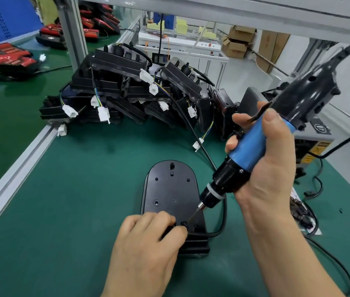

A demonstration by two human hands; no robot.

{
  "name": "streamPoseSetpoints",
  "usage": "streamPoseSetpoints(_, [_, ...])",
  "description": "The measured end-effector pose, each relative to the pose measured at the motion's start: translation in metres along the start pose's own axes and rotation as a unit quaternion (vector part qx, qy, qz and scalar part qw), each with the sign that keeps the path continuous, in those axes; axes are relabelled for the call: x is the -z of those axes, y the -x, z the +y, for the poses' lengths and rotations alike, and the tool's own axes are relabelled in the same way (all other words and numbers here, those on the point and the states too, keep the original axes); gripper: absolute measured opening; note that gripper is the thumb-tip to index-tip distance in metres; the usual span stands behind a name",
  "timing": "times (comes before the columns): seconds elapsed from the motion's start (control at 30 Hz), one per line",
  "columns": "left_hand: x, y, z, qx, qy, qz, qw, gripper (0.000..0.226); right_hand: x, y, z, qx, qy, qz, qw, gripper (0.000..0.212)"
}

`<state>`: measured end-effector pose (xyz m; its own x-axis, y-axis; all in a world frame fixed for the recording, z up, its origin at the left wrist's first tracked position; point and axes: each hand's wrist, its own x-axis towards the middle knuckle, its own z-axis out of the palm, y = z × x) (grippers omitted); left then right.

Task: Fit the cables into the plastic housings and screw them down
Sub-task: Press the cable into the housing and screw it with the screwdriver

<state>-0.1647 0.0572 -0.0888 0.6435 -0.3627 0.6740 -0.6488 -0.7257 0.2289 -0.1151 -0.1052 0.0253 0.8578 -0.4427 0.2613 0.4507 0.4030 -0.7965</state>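
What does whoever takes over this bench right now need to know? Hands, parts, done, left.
Right hand: grips the electric screwdriver, bit angled down onto the near end of the black housing.
Left hand: fingers curled on that near end, holding the housing on the green mat.
Cable: enters the housing at the near end and loops right, then away toward the pile of housings.
Done: cable is fitted into this housing.
Left: finish this screw; I cannot tell if it is seated. The state of the pile is unclear.
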Motion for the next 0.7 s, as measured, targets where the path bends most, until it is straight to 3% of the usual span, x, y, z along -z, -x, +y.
streamPoseSetpoints(0.7, [0.003, -0.002, 0.002, 0.008, 0.003, -0.006, 1.000, 0.017, -0.012, -0.002, 0.006, 0.011, 0.061, -0.037, 0.997, 0.033])
